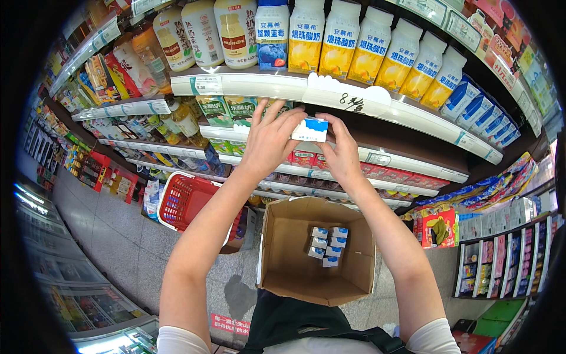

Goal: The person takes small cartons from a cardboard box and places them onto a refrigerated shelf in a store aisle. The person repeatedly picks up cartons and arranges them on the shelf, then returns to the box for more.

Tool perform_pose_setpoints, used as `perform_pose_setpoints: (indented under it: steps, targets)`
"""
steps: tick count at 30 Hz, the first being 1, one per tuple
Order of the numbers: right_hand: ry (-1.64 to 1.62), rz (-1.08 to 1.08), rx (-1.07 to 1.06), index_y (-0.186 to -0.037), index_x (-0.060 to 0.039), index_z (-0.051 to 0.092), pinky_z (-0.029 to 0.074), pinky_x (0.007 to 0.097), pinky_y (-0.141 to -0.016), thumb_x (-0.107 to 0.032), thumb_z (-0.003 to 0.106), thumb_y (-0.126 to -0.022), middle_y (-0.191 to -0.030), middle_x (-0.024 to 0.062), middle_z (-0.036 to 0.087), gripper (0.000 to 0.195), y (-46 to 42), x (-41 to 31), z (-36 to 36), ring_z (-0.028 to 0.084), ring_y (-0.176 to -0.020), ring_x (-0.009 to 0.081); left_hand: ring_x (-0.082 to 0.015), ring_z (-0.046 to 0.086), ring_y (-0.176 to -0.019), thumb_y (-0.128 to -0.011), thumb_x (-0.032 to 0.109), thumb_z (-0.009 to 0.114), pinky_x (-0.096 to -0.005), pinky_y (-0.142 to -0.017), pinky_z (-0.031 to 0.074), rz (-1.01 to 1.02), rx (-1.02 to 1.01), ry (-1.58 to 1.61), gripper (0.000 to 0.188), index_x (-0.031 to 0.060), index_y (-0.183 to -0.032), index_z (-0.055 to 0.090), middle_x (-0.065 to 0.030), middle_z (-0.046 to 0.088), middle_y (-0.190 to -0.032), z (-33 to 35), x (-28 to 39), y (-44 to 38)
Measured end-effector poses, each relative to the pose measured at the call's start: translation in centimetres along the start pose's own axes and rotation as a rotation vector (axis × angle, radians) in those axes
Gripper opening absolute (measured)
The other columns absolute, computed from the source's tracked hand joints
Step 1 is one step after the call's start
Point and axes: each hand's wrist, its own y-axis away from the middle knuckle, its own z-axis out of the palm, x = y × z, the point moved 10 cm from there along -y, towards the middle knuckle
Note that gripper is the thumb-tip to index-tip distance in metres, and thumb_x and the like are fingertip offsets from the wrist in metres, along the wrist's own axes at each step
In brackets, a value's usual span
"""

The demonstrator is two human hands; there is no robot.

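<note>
Both hands are raised at a store shelf, around a small blue-and-white drink carton. My right hand grips the carton's right end between thumb and fingers. My left hand lies at its left end, the thumb by the carton's lower edge and the fingers spread over the shelf's edge and green cartons. Below the hands stands an open cardboard box, with several small blue-and-white cartons grouped inside it.
Yogurt bottles and milk-tea bottles line the shelf above. A handwritten price card hangs on its edge. Red cartons fill a lower shelf. A red basket stands left of the box. Freezers stand at far left.
</note>
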Motion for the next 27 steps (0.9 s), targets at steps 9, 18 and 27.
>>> perform_pose_setpoints:
  steps: [9, 18, 27]
  targets:
    - [0.032, 0.047, 0.034, -0.144, -0.0068, 0.057, 0.064, 0.0381, -0.096, 0.005, 0.071, -0.095, -0.139, 0.0133, 0.066, 0.053, 4.7, -4.6, -2.8, 0.069, -0.129, 0.0298, -0.0296, 0.067, -0.098, -0.077, -0.001, 0.086, -0.0377, -0.085, 0.055, -0.196, -0.093, 0.488, 0.058, 0.007, -0.131, 0.065, -0.0112, 0.069, -0.116, -2.8, 3.5, 0.9]
    - [0.083, 0.341, -0.172, -0.142, -0.0108, 0.059, 0.065, 0.0392, -0.091, -0.004, 0.078, -0.092, -0.132, 0.0139, 0.068, 0.054, 16.8, 0.0, -2.3, 0.074, -0.113, 0.031, -0.0441, 0.071, -0.098, -0.083, 0.008, 0.081, -0.0491, -0.079, 0.06, -0.438, -0.52, 0.692, 0.052, 0.0061, -0.131, 0.062, -0.02, 0.067, -0.119, 4.0, 9.6, 11.2]
    - [-0.055, 0.66, -0.14, -0.148, -0.0052, 0.055, 0.061, 0.0403, -0.098, 0.004, 0.072, -0.095, -0.137, 0.0191, 0.065, 0.057, 32.7, 12.6, 4.0, 0.07, -0.12, 0.0336, -0.0434, 0.071, -0.098, -0.082, 0.008, 0.079, -0.0541, -0.082, 0.06, -0.58, -0.848, 0.503, 0.047, 0.01, -0.124, 0.059, -0.0165, 0.063, -0.118, 13.5, 13.2, 25.6]
